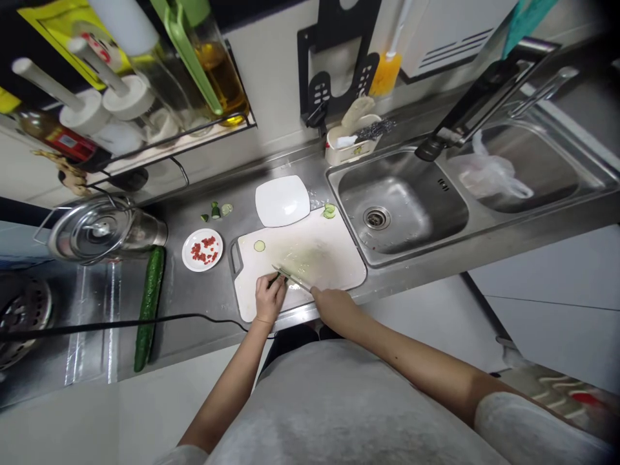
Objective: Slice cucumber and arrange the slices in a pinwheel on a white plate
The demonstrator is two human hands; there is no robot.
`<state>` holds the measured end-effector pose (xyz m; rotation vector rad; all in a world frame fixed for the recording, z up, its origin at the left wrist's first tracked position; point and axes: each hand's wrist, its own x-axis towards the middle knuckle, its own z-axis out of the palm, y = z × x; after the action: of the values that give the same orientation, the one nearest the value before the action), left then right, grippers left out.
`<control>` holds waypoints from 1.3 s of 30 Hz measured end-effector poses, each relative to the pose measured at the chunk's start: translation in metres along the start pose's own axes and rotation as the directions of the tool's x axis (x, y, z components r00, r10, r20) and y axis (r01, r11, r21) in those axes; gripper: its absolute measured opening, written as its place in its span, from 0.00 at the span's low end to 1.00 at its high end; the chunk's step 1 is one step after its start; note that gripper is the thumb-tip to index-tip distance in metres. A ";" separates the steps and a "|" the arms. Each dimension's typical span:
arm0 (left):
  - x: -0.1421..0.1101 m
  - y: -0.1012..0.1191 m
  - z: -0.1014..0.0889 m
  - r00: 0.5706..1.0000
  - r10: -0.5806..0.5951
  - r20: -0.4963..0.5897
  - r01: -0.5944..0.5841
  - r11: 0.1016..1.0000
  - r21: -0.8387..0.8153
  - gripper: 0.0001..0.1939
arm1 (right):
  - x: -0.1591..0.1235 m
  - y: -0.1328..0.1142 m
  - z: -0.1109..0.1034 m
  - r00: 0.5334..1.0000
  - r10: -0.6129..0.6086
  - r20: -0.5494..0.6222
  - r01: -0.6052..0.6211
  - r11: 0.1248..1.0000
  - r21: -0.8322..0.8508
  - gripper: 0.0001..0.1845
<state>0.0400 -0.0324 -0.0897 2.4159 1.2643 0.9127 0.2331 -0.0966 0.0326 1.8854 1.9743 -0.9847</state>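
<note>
My left hand (270,297) has its fingers closed on a short piece of cucumber (274,278) at the front left of the white cutting board (320,248). In my right hand (334,309) is a knife (299,282), gripped by the handle, its blade reaching left to the cucumber piece. Whether the blade touches the cucumber I cannot tell. One round cucumber slice (259,246) lies behind my left hand. A few thin slices (329,211) sit at the board's far right corner. The middle of the board looks wet and greenish.
A white square plate (283,201) rests at the board's back edge. Left of the board are a small plate (186,244) of chopped red pieces, cucumber bits (216,210) and a whole cucumber (147,307). A black cable (194,316) crosses the counter. The sink (407,206) lies right.
</note>
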 end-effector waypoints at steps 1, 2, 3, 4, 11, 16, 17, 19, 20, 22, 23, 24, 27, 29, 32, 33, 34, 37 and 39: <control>0.000 0.000 0.000 1.000 -0.005 0.005 0.005 1.000 -0.001 0.09 | 0.000 0.000 0.001 1.000 0.000 0.000 0.000 1.000 0.000 0.14; 0.000 0.000 0.000 1.000 -0.011 0.010 0.011 1.000 0.000 0.09 | 0.001 0.001 0.001 1.000 -0.002 0.002 0.002 1.000 -0.001 0.14; 0.000 0.000 0.000 1.000 -0.017 0.014 0.017 1.000 0.001 0.09 | 0.001 0.001 0.002 1.000 -0.003 0.004 0.003 1.000 -0.002 0.14; 0.000 0.000 0.000 1.000 -0.022 0.016 0.022 1.000 0.002 0.09 | 0.002 0.001 0.003 1.000 -0.003 0.004 0.003 1.000 -0.003 0.13; -0.001 -0.001 0.001 0.999 -0.040 0.025 0.041 0.999 -0.007 0.09 | 0.008 -0.001 0.000 1.000 -0.021 0.022 0.021 1.000 -0.001 0.12; -0.002 -0.002 0.001 0.999 -0.025 0.026 0.025 0.999 -0.025 0.09 | 0.007 -0.002 -0.004 0.999 -0.011 0.038 0.012 1.000 -0.013 0.15; -0.002 -0.002 0.001 1.000 -0.020 0.023 0.021 0.999 -0.026 0.09 | 0.007 -0.002 -0.004 0.999 -0.014 0.035 0.015 1.000 -0.016 0.14; -0.002 -0.002 0.001 1.000 -0.022 0.021 0.023 0.999 -0.030 0.09 | 0.007 -0.002 -0.003 0.999 -0.024 0.026 0.025 0.999 -0.020 0.15; -0.002 -0.002 0.001 0.999 -0.028 0.023 0.029 0.999 -0.033 0.09 | 0.008 -0.002 -0.003 0.999 -0.026 0.022 0.027 0.999 -0.023 0.15; -0.002 -0.003 0.001 0.999 -0.041 0.033 0.042 0.998 -0.040 0.10 | 0.009 -0.002 -0.002 1.000 -0.025 0.017 0.026 0.999 -0.027 0.15; -0.002 -0.003 0.001 0.998 -0.045 0.038 0.046 0.998 -0.040 0.10 | 0.009 -0.002 -0.002 1.000 -0.025 0.017 0.026 0.999 -0.029 0.15; -0.002 -0.003 0.001 0.998 -0.046 0.040 0.047 0.998 -0.037 0.10 | 0.010 -0.002 -0.002 0.999 -0.028 0.021 0.029 0.999 -0.030 0.14; -0.003 -0.003 0.001 0.998 -0.045 0.038 0.045 0.999 -0.019 0.09 | 0.011 -0.003 -0.002 0.999 -0.032 0.039 0.033 0.999 -0.028 0.14; -0.003 -0.003 0.001 0.999 -0.041 0.033 0.041 0.999 -0.011 0.09 | 0.012 -0.003 -0.003 0.999 -0.028 0.044 0.029 0.999 -0.021 0.15; -0.002 -0.003 0.001 0.999 -0.022 0.034 0.023 1.000 -0.013 0.09 | 0.014 -0.003 -0.003 0.999 -0.027 0.041 0.027 1.000 -0.008 0.16; -0.002 -0.003 0.001 0.999 -0.015 0.035 0.015 1.000 -0.014 0.09 | 0.015 -0.002 -0.003 0.999 -0.034 0.040 0.034 0.999 -0.004 0.16; -0.002 -0.004 0.001 0.999 -0.008 0.033 0.009 1.000 -0.014 0.09 | 0.015 -0.002 -0.003 0.998 -0.042 0.036 0.042 0.999 -0.002 0.16; -0.002 -0.004 0.002 1.000 0.006 0.022 -0.006 1.000 -0.014 0.09 | 0.016 -0.001 -0.001 0.998 -0.055 0.021 0.055 0.998 -0.005 0.15; -0.001 -0.004 0.002 1.000 0.009 0.023 -0.009 1.000 -0.015 0.09 | 0.017 -0.001 -0.001 0.999 -0.050 0.018 0.050 0.999 -0.004 0.16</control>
<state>0.0378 -0.0311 -0.0934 2.4156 1.2359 0.8909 0.2297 -0.0823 0.0230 1.8270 2.0208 -1.0060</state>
